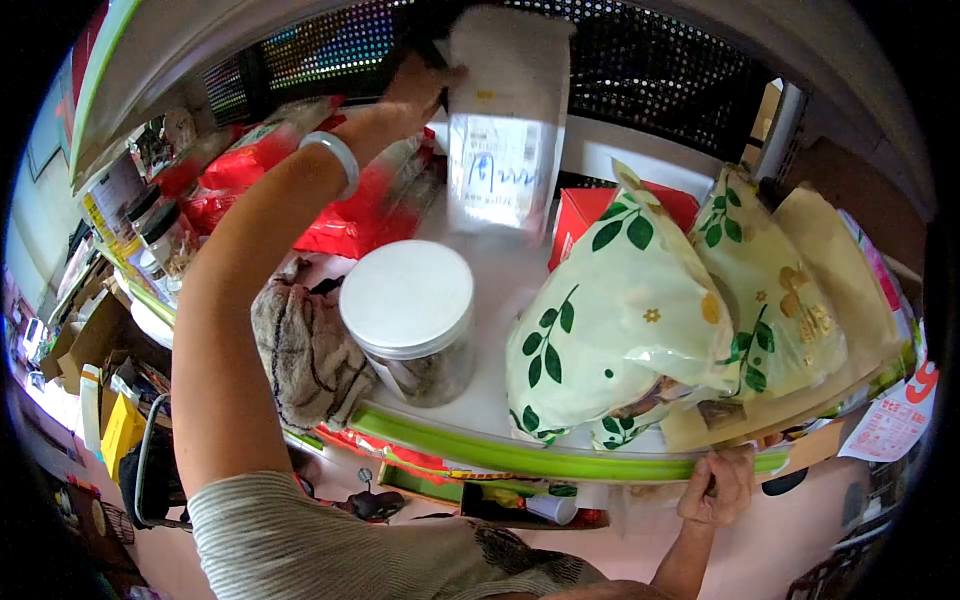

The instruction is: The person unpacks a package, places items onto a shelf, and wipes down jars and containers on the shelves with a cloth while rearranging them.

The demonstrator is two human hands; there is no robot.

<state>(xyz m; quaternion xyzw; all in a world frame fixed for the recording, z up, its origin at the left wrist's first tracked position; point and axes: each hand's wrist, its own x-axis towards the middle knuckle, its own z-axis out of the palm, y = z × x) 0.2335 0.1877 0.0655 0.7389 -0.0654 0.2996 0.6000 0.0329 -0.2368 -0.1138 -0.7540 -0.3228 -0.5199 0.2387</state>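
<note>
so on the left of the frame there's red packets [365,225], then a crumpled cloth [305,350] touching a white-lidded jar [405,300] near the middle. left hand [415,92] is up top, fingers at the left edge of a labeled pouch [508,130], upper center, too blurry to tell if it's gripping. leafy bags [620,320] sit right of center, and lower right the right hand [718,486] is curled round the green shelf edge [590,466].

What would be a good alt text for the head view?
A person's left hand reaches to a pale, labelled packet towards the back of a crowded shelf; the right hand grips the green front edge. A white-lidded jar and leaf-patterned bags are on it.
</note>
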